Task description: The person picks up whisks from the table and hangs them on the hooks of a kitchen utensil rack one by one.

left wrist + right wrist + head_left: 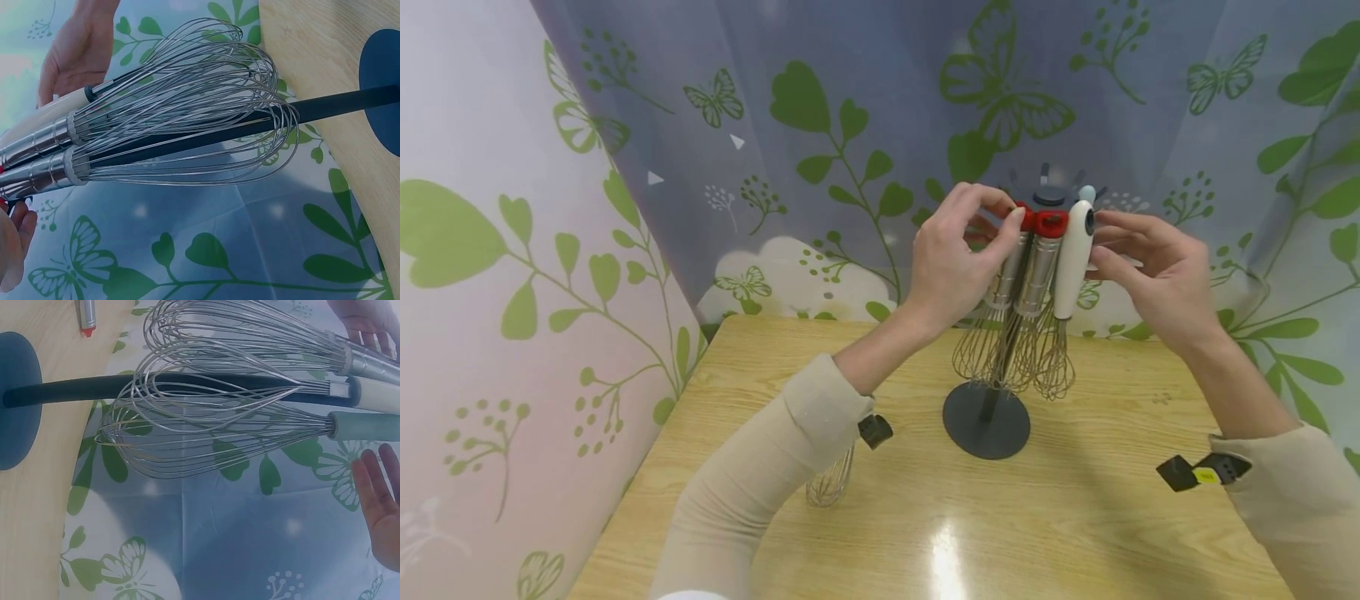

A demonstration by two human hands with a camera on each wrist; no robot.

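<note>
Several whisks hang from a dark stand (987, 421) with a round base. My left hand (958, 250) pinches the red end of a silver-handled whisk (1004, 279) between thumb and forefinger. Beside it hangs a second silver-handled whisk (1040, 275) with a red loop end. To its right is a white-handled whisk (1072, 267). Behind that one, a mint-handled whisk (365, 426) shows best in the right wrist view. My right hand (1165, 267) is close to the right of these handles, its fingers extended and grasping nothing.
Another whisk (831, 483) lies on the wooden table (865, 550), mostly hidden beneath my left forearm. Its silver handle with a red end (87, 317) appears in the right wrist view. Behind the stand hangs a curtain (865, 75) printed with leaves and butterflies.
</note>
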